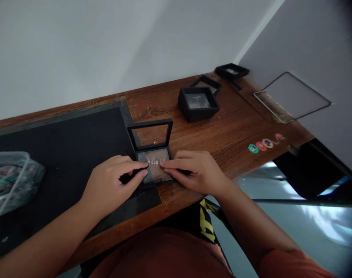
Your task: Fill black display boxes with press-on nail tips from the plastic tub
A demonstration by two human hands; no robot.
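Our left hand (112, 181) and right hand (196, 170), thumbs and forefingers nearly pinched, meet at small beads (156, 162) in the open black case (154, 166) at the table's front edge; we cannot tell if either grips one. Black frames (198, 104) sit behind, a plastic tub (10, 181) left (nothing blocks us). Round stickers (261, 146) carry unreadable print.

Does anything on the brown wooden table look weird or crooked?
The flat black square frame sits crooked behind the deep black square box. The brown wooden table looks worn, with pale patches by the grey wall.
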